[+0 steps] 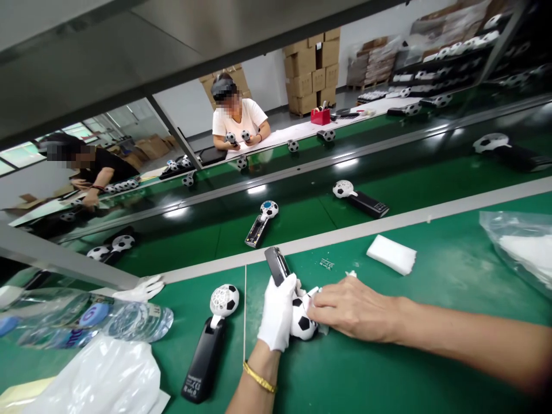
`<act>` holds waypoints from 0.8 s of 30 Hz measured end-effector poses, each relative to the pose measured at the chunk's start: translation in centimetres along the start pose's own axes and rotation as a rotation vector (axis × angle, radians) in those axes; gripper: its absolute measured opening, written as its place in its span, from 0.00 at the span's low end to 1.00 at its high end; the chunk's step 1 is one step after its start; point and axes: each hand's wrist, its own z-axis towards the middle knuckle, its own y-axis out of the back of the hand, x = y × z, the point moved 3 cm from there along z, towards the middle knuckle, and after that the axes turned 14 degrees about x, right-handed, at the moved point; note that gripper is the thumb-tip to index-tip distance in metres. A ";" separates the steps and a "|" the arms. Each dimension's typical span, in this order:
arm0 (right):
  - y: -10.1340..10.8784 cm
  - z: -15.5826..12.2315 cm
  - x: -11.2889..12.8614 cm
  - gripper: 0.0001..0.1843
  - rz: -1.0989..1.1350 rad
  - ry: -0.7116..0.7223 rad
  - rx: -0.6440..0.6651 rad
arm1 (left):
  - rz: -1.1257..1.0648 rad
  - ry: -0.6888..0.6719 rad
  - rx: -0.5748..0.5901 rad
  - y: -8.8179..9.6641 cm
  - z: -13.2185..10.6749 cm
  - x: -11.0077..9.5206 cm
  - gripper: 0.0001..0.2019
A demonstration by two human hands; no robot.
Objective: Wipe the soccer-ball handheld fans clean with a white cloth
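Observation:
My left hand (276,313), in a white glove, is closed around a handheld fan with a football-patterned head (303,322). The fan's black handle (277,264) points up and away past the glove. My bare right hand (349,307) presses its pinched fingers against the ball head. Something white and thin, apparently a wipe, pokes out around those fingertips; most of it is hidden. To the left of the glove, another football fan (207,351) lies on the green tabletop with its grille up and its black handle toward me.
A white pad stack (391,254) and a clear bag (521,247) lie at right. Plastic bottles (99,316), a white bag (99,379) and a spare glove (142,288) sit left. Several fans, one with an open handle (261,224), rest on the green conveyor (302,224). Two people work across it.

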 end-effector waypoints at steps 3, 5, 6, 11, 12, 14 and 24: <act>0.2 -0.3 -0.6 0.12 -0.046 0.039 0.072 | 0.023 0.004 0.009 -0.3 0.0 -0.2 0.10; -0.4 -1.2 -0.9 0.11 -0.060 0.039 0.119 | 0.001 0.014 0.025 -0.5 -0.1 -0.2 0.11; -0.7 -1.7 -1.1 0.11 -0.060 0.020 0.136 | -0.018 0.020 0.035 -0.6 -0.1 -0.2 0.12; -0.8 -3.5 -2.5 0.13 0.038 -0.219 0.016 | -0.081 0.026 0.057 -0.7 -0.1 -0.1 0.13; -0.8 -3.6 -2.7 0.13 0.061 -0.257 -0.016 | -0.091 0.027 0.053 -0.7 -0.1 -0.1 0.13; -0.9 -3.8 -3.3 0.14 0.094 -0.336 -0.051 | -0.114 0.039 0.040 -0.6 -0.3 0.0 0.13; -2.4 -6.5 -4.8 0.21 0.911 -0.926 -0.408 | -0.324 -0.399 -0.157 2.0 5.4 -9.5 0.14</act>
